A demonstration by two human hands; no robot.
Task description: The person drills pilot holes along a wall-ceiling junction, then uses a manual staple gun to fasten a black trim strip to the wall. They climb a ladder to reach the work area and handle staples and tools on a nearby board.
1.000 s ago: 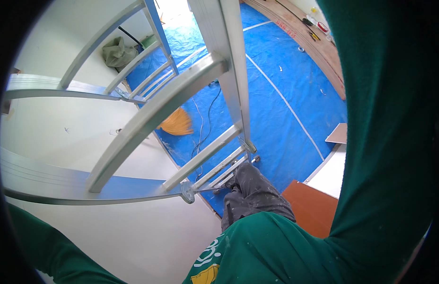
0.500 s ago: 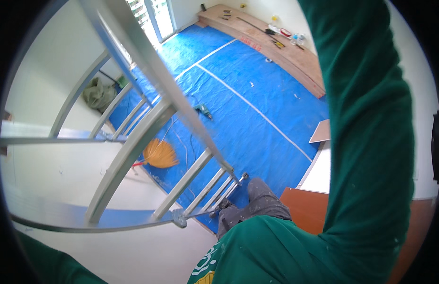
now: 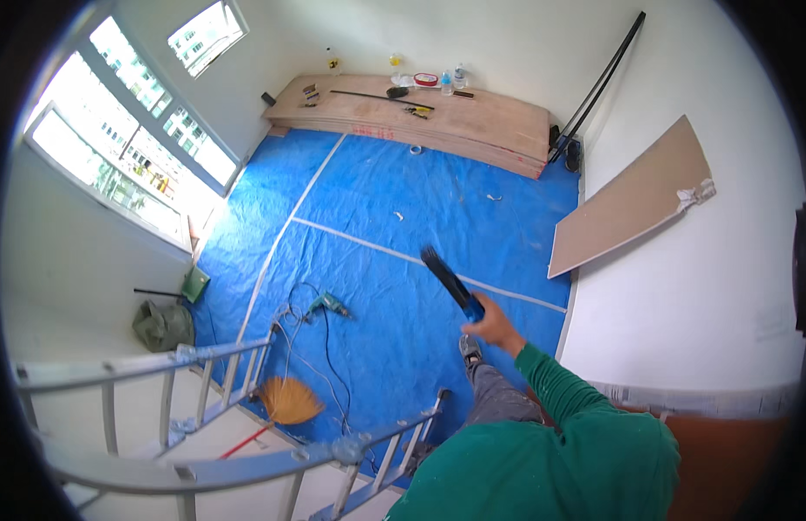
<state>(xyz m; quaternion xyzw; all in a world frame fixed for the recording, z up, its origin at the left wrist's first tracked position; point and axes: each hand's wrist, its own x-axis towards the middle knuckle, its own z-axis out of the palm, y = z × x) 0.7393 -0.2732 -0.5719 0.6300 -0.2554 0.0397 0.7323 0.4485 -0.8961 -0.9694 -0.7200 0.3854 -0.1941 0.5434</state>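
My right hand (image 3: 496, 326) is closed round the blue handle of a long, narrow black hand tool (image 3: 449, 280). Its dark end looks frayed like bristles and points away to the upper left, over the blue floor sheet (image 3: 377, 182); its exact kind is unclear. The right forearm, in a green sleeve, reaches forward from the body. No part of my left hand shows. An aluminium stepladder (image 3: 220, 451) stands at the lower left, beside my legs.
A green corded drill (image 3: 328, 304), its cables, and a straw broom (image 3: 290, 401) lie near the ladder. Stacked boards (image 3: 490, 122) at the far wall carry bottles and small tools. A brown panel (image 3: 637, 204) leans at the right. A grey-green sack (image 3: 163, 326) sits left.
My right arm has come down from its raised position, bringing the hand and black tool into view. The view has shifted, and the ladder now appears lower in it.
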